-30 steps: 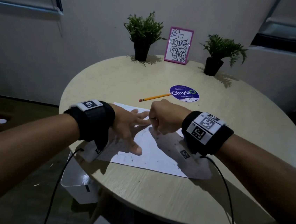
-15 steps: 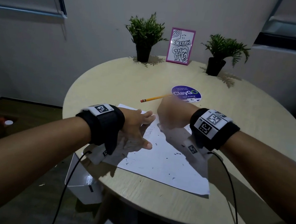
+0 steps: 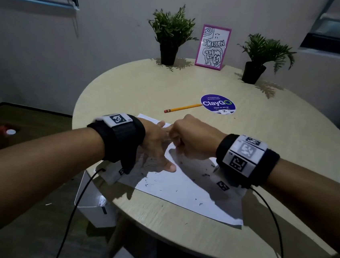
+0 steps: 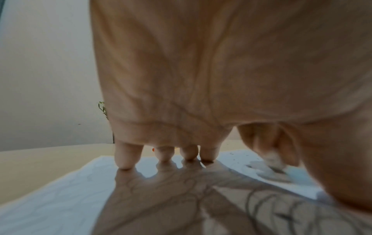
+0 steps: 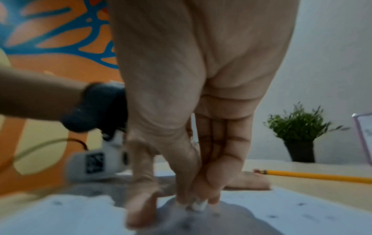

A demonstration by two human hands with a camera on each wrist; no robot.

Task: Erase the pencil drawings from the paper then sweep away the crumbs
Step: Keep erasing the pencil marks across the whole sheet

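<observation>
A white sheet of paper (image 3: 189, 192) lies on the round table, dotted with dark eraser crumbs (image 3: 204, 175). My left hand (image 3: 156, 146) lies flat on the paper's left part, fingers spread, with pencil lines (image 4: 281, 211) under the palm. My right hand (image 3: 193, 139) is curled beside it and pinches a small white eraser (image 5: 199, 206) against the paper (image 5: 281, 211). The left wrist view shows that eraser (image 4: 273, 159) blurred on the sheet (image 4: 60, 198), right of my fingertips (image 4: 124, 162).
A yellow pencil (image 3: 182, 108) lies beyond the paper, next to a round purple sticker (image 3: 217, 104). Two potted plants (image 3: 171, 34) (image 3: 258, 56) and a pink framed card (image 3: 213, 47) stand at the far edge. A white bin (image 3: 91, 206) sits below the table's left edge.
My right hand moved away along the paper and came back beside the left hand, rubbing with the eraser. More crumbs show on the sheet. The left hand stayed pressed on the paper.
</observation>
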